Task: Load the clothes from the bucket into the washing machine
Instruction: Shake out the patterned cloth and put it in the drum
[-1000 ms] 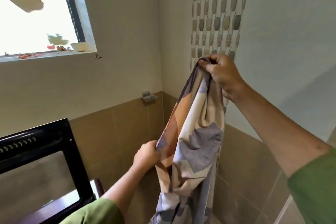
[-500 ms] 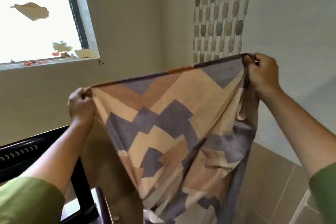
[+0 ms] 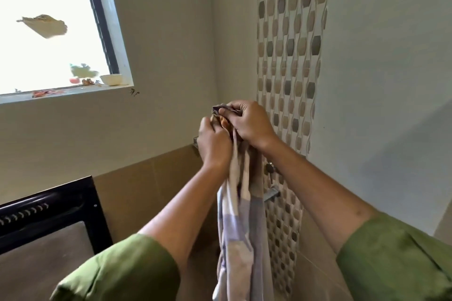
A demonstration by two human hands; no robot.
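A patterned cloth [image 3: 241,232] in purple, cream and orange hangs straight down in a narrow bunch from my two hands. My left hand [image 3: 213,145] and my right hand [image 3: 249,124] are pressed close together at chest height, both shut on the cloth's top edge. The cloth's lower end runs out of the bottom of the view. The raised black-framed lid of the washing machine [image 3: 51,212] stands at the lower left. The bucket is not in view.
A bright window [image 3: 49,32] with a small bowl [image 3: 111,79] on its sill is at the upper left. A mosaic tile strip [image 3: 291,68] runs down the right wall, with a metal tap fitting [image 3: 270,171] beside the cloth.
The cloth was spread wide between my hands half a second ago. My hands have come together in the middle, folding the cloth so it hangs as a narrow strip.
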